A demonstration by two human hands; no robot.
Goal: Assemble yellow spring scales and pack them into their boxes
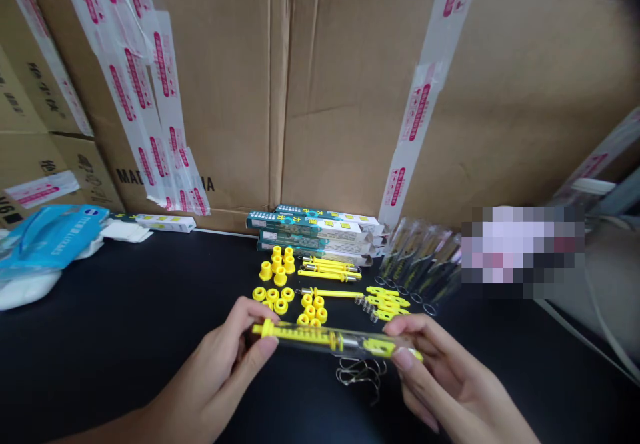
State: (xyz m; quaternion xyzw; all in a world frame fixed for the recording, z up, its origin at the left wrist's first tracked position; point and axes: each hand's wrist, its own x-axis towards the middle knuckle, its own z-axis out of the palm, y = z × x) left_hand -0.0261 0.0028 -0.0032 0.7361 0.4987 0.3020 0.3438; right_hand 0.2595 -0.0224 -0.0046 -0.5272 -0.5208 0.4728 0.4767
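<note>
Head view: 1 clear tube (355, 345) up in front of me, above the counter (150, 337), lying roughly level between my hands. Left hand (233, 351): thumb and fingers pinching its yellow-capped end. Right hand (447, 367): thumb and forefinger pinching the other end. In the tube: 1 yellow rod (303, 335) with a row of marks, 1 flat yellow tab (379, 347) toward my right.

Counts on the counter beyond the tube:
- flanged yellow caps (266, 271): 6, in a cluster
- yellow rings (273, 295): 5 I can see, one partly behind my left hand
- small yellow barrels (321, 315): 6 visible, front ones cut off by the tube
- rods with metal ends (333, 293): 1 alone in front, at least 3 side by side behind it
- flat yellow plates (393, 313): overlapping, can't count
- small springs (367, 307): bunched left of the plates, blurred, no count
- wire hooks (357, 372): one tangle, nearer me than the tube, no count
- empty tubes (400, 257): row on the right, 5 round mouths facing me

Back: teal-and-white boxes (310, 227) stacked against the cardboard (335, 111), several. Far left: 1 blue packet (60, 237).
</note>
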